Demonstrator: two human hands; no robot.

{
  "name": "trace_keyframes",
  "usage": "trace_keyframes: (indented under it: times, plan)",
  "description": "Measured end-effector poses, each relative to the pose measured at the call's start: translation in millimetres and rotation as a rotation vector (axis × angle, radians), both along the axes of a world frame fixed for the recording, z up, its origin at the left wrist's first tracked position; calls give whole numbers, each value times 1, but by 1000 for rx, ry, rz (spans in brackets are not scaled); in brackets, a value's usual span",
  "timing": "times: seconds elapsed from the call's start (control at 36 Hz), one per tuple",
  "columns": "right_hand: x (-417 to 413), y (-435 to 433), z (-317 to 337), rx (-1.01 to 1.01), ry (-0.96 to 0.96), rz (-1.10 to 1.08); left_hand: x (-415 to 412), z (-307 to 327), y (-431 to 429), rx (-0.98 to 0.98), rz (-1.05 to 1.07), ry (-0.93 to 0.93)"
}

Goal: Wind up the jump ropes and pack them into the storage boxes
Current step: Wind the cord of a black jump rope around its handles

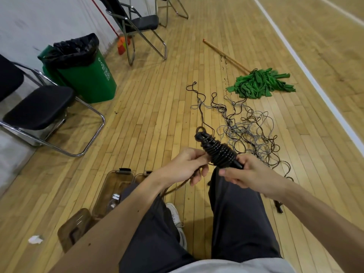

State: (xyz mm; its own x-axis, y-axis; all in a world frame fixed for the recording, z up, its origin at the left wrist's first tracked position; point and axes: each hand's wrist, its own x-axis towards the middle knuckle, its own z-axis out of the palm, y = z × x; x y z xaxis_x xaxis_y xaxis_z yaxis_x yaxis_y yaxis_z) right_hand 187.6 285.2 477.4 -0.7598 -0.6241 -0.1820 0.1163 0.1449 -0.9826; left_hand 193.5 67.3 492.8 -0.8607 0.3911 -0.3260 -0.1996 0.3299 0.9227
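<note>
A black jump rope is coiled tightly around its handles into a bundle, held above my knees. My right hand grips the bundle's lower end. My left hand pinches the loose cord beside the coils, and the cord trails down past my left leg. A tangled heap of grey and black ropes lies on the wooden floor beyond the bundle. Two clear brownish storage boxes stand open on the floor by my left leg. A box lid lies nearer, at the lower left.
A green mop with a wooden handle lies on the floor at the right. A green bin with a black bag and folding chairs line the wall at the left. A crumpled white scrap lies lower left.
</note>
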Motion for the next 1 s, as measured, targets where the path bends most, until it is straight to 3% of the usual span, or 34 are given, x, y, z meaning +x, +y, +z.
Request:
trace_keyframes:
  times: [0.19,0.67,0.78,1.0]
  plan:
    - [-7,2,-10,107,22,-72,1,-5,4,-29,-23,-36]
    - [-23,9,-38,551,158,-246,8,-2,9,-428,-172,-65]
    - [-29,20,-42,665,152,-294,10,1,8,-467,-177,20]
    - [-25,17,-43,869,171,-224,13,10,17,-751,-293,256]
